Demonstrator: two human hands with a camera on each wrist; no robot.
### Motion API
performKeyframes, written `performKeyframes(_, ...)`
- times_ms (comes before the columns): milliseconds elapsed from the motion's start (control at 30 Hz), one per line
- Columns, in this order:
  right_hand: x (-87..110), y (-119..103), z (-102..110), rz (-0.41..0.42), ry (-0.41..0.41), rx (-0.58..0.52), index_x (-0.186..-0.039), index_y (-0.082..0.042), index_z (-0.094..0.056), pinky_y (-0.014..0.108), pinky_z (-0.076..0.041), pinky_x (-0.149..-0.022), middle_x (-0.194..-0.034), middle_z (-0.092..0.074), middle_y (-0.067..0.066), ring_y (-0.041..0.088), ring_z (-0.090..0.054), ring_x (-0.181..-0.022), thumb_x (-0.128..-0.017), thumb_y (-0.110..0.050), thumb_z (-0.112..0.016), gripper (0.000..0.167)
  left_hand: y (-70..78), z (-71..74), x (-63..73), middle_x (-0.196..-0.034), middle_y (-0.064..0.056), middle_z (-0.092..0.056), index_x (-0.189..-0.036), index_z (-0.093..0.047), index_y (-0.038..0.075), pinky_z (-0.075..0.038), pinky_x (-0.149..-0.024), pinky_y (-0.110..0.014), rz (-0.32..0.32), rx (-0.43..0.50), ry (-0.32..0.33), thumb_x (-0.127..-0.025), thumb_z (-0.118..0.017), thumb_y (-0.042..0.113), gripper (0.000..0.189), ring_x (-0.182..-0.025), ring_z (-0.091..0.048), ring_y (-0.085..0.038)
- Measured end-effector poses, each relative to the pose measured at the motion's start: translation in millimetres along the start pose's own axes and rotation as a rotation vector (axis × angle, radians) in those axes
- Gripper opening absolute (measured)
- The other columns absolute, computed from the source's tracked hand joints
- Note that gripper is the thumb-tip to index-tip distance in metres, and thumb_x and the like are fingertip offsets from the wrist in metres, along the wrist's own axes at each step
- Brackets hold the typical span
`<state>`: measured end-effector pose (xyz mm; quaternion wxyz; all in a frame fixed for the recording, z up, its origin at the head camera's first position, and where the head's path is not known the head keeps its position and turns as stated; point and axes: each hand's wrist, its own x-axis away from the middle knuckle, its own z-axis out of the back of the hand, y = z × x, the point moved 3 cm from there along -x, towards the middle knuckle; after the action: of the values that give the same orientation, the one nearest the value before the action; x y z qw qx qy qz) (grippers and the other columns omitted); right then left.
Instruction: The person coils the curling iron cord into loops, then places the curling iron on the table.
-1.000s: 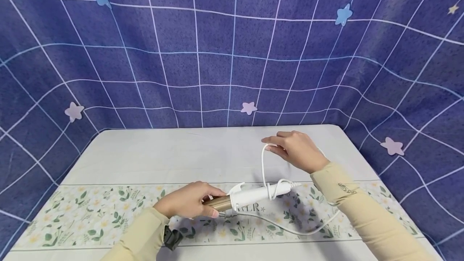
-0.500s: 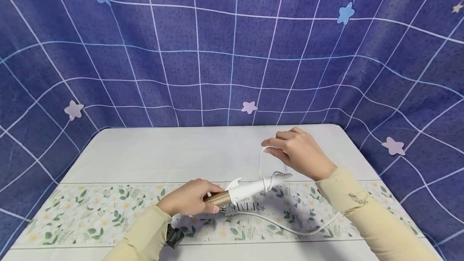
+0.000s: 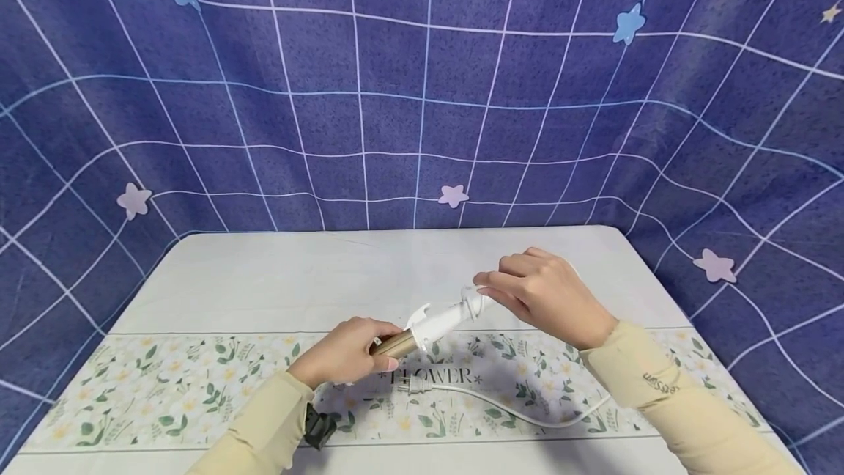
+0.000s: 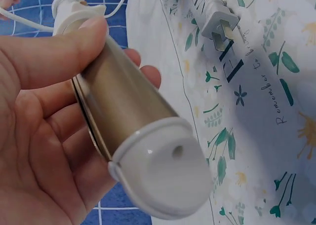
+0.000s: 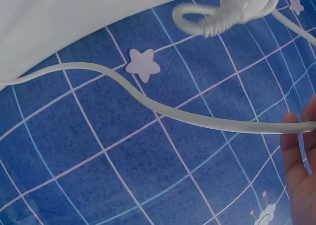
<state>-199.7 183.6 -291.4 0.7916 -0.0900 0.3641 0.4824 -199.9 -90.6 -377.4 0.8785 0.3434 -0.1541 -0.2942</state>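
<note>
A curling iron (image 3: 438,322) with a gold barrel and white handle is held over the table, its handle end tilted up to the right. My left hand (image 3: 346,350) grips the barrel, thumb on one side and fingers on the other; in the left wrist view the white tip (image 4: 165,170) points toward the camera. Near the handle end, my right hand (image 3: 543,295) pinches the white cord (image 5: 197,120), part of which loops round the handle. The cord's two-pin plug (image 3: 417,385) lies on the cloth below the iron.
A white tablecloth (image 3: 297,277) with a floral band covers the table. Behind and beside it hangs a blue curtain (image 3: 389,123) with a grid and stars. Slack cord (image 3: 527,420) curves across the cloth on the right. A dark device (image 3: 319,427) sits at the left wrist.
The iron's handle end has risen and tilted up toward my right hand, which has dropped slightly. My left hand has lifted a little, still gripping the barrel. The plug has stayed put.
</note>
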Motion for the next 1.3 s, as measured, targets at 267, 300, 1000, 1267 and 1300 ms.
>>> performKeyframes(267,6.4,-6,-1,0.016,-0.006,-0.037,-0.1,-0.014,-0.08,0.024,-0.04,-0.054,-0.068,-0.053,-0.008,0.007,-0.044,-0.056,-0.105,-0.028,-0.056,0.028,-4.1,1.4,-2.5,-0.094,-0.004,-0.07,-0.129,-0.067,0.0,-0.051,-0.062,-0.029,0.044,0.016,0.107,-0.09,-0.076,0.009,0.04,-0.072,-0.059,-0.014)
performKeyframes(300,7.6,-6,-1,0.015,-0.007,-0.041,-0.1,-0.014,-0.08,0.024,-0.041,-0.054,-0.068,-0.053,-0.008,0.007,-0.045,-0.056,-0.106,-0.029,-0.056,0.029,-4.7,1.8,-2.7,-0.093,-0.003,-0.069,-0.129,-0.067,0.001,-0.05,-0.061,-0.029,0.052,0.02,0.121,-0.09,-0.076,0.009,0.04,-0.071,-0.058,-0.014)
performKeyframes(1000,39.8,-14,-23,-0.151,-0.177,-0.256,-0.11,-0.009,-0.078,0.023,-0.047,-0.06,-0.069,-0.054,-0.016,-0.005,-0.044,-0.059,-0.102,-0.02,-0.061,0.022,-7.6,4.0,-4.0,-0.11,-0.015,-0.07,-0.135,-0.062,-0.004,-0.056,-0.068,-0.033,0.039,0.208,0.171,-0.094,-0.072,0.008,0.044,-0.086,-0.067,-0.02)
performKeyframes(1267,51.1,-7,-29,-0.304,-0.243,-0.332,-0.112,-0.014,-0.075,0.04,-0.053,-0.087,-0.097,-0.071,-0.009,0.008,-0.065,-0.09,-0.103,-0.015,-0.056,0.021,-4.2,8.9,-3.7,-0.112,-0.016,-0.069,-0.137,-0.06,-0.004,-0.057,-0.07,-0.034,0.011,0.254,0.172,-0.095,-0.072,0.012,0.046,-0.089,-0.066,-0.021)
performKeyframes(1300,52.6,-6,-30,-0.32,-0.247,-0.341,-0.113,-0.014,-0.074,0.042,-0.052,-0.09,-0.101,-0.072,-0.008,0.011,-0.066,-0.094,-0.103,-0.014,-0.055,0.022,-4.5,9.5,-3.7,-0.113,-0.017,-0.069,-0.137,-0.059,-0.004,-0.057,-0.07,-0.034,0.017,0.265,0.174,-0.095,-0.072,0.012,0.047,-0.09,-0.067,-0.022)
